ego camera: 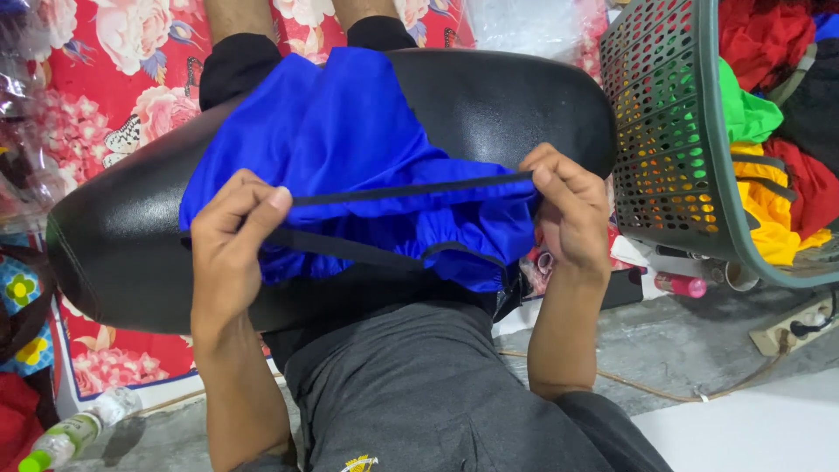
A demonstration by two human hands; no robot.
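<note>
**Both hands stretching black elastic on blue garment**

Left hand (pixel 229 229) is pinching one end of the thin black elastic band (pixel 411 189) between thumb and fingertips. Right hand (pixel 568 203) is clenching the other end. Band is running taut and nearly level between them, so the pull is spreading the gathered opening wide.

The shiny blue fabric garment (pixel 350 140) is lying draped over a glossy black padded cushion (pixel 498 105), which is sitting across the person's lap and acting as a bench. Bulk of the fabric is resting on the pad, so the hands are carrying only the banded edge. A second black band is sagging slack below the taut one.

Green perforated plastic laundry basket (pixel 673 131) is standing just beside the right hand, holding red, yellow and green cloth, within easy reach. Red floral-print mat (pixel 114 96) is covering the floor behind the pad. A clear plastic bottle with a green cap (pixel 70 434) is lying on the concrete floor at lower left, well apart from the work.
</note>
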